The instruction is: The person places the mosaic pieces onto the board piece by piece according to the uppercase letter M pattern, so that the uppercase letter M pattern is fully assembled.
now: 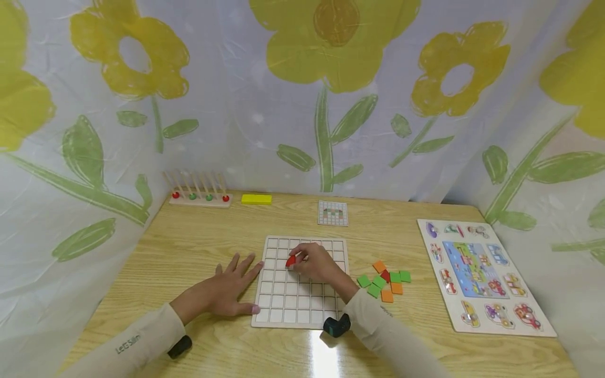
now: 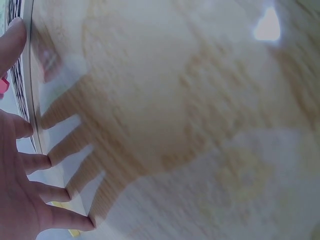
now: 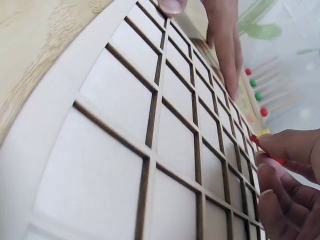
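Note:
A wooden grid board (image 1: 276, 316) with square recesses lies flat on the table. Over its upper part, my right hand (image 1: 314, 261) pinches a red tile (image 1: 290, 261) between thumb and fingers. The right wrist view shows the same red tile (image 3: 267, 150) edge-on in the fingertips of that hand (image 3: 295, 180). At the board's left edge, my left hand (image 1: 232, 287) is spread out, its thumb and index fingertip right at the rim. In the left wrist view the fingers of the left hand (image 2: 25, 185) look straight and apart.
Right of the board lie loose green (image 1: 405, 276), orange (image 1: 387, 296) and red tiles (image 1: 385, 275). A pattern card (image 1: 333, 223) stays behind the board. A peg stand (image 1: 200, 202) and yellow block (image 1: 257, 199) sit at the back left, a picture puzzle (image 1: 501, 325) at the right.

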The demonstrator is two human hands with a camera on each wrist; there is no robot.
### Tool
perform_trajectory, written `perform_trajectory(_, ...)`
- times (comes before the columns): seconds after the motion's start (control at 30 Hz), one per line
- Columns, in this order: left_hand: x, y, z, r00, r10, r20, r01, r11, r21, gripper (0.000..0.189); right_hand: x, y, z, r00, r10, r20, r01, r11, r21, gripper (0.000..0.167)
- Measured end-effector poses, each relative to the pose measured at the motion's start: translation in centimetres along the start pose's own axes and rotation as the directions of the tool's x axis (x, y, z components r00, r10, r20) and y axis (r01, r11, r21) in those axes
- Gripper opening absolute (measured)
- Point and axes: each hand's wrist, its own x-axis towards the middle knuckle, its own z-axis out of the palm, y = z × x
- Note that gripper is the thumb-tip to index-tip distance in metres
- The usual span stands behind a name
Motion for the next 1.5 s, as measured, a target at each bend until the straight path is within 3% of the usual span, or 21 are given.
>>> perform_trajectory(0.9,0.0,0.2,-0.1,1.0,-0.009,0.002,0.009,1.0,0.013,0.105,1.5,-0.5,1.7,1.0,0.017,-0.002,-0.017,0.986,-0.167,0.025)
perform_trajectory(1.5,-0.2,0.6,-0.4,1.0,-0.014,0.012,0.014,1.0,0.01,0.104,1.5,-0.8,1.8,0.999,0.031,-0.005,-0.032,0.978,-0.208,0.021)
